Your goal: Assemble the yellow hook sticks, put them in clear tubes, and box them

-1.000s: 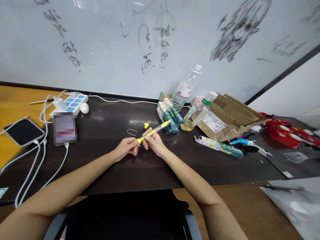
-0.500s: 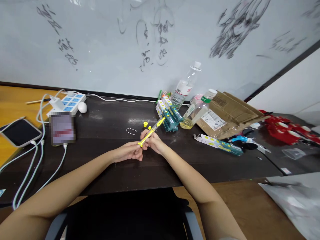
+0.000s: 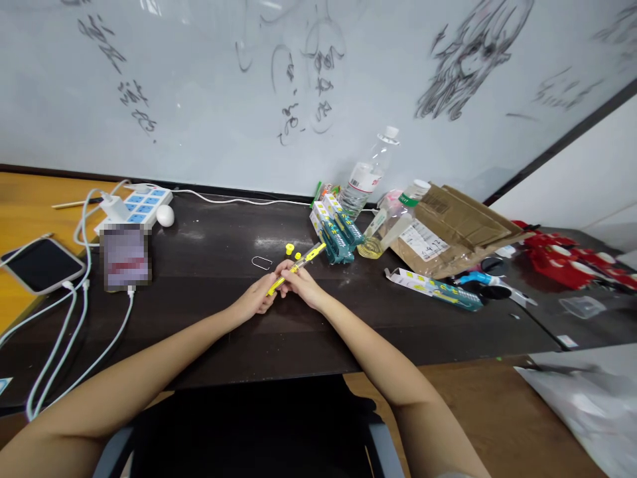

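Observation:
A slim yellow tool with a clear, see-through section (image 3: 314, 251) slants up to the right between my hands. My left hand (image 3: 256, 299) is closed around its lower yellow end, some fingers hidden beneath. My right hand (image 3: 298, 282) grips it near the middle, thumb and fingers pressed against it. Just beyond the hands lie a larger yellow cap-like piece (image 3: 289, 249) and a smaller yellow piece (image 3: 298, 255). A thin bent metal wire (image 3: 261, 263) rests on the dark table to their left.
Teal and white boxes (image 3: 339, 232) stand behind the right hand, near a water bottle (image 3: 365, 176) and a bottle with yellowish liquid (image 3: 395, 222). An opened box (image 3: 432, 289) lies right, before a cardboard parcel (image 3: 448, 229). Phones, cables and a power strip (image 3: 149, 202) occupy the left.
Both hands have come closer together around the yellow tool. Its lower end has shifted slightly left and down, and it lies at a flatter angle. My left fingers have curled around it.

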Tool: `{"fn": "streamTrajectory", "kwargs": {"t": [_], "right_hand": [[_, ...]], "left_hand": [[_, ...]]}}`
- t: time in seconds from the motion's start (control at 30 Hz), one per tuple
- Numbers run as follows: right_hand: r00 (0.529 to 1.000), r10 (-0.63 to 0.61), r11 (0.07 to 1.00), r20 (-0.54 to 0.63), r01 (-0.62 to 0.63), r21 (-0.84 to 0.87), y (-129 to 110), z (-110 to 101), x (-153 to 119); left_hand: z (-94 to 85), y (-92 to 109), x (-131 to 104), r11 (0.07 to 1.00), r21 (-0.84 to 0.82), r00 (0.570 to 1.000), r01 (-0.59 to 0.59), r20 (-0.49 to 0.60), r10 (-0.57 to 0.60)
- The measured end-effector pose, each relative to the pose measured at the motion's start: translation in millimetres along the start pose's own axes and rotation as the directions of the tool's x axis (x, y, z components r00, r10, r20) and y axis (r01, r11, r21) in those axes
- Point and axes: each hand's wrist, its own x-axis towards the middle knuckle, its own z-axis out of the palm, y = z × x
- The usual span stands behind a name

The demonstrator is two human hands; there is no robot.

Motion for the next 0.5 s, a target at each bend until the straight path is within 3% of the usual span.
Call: {"fn": "streamTrajectory", "kwargs": {"t": [0.13, 0.23, 0.5], "right_hand": [[0.999, -0.044, 0.993, 0.011, 0.045, -0.108, 1, 3, 1], [0.999, -0.046, 0.99, 0.015, 0.047, -0.136, 1, 5, 1], [1.0, -0.017, 0.994, -0.022, 0.014, -0.109, 11, 10, 2]], "left_hand": [[-3.8, -1, -2, 0.996, 0.028, 0.978, -0.083, -0.187, 0.087], [-5.0, 3, -4, 0.994, 0.05, 0.962, -0.094, -0.251, 0.104], [-0.5, 13, -7, 0.998, -0.044, 0.987, -0.045, -0.154, 0.037]]}}
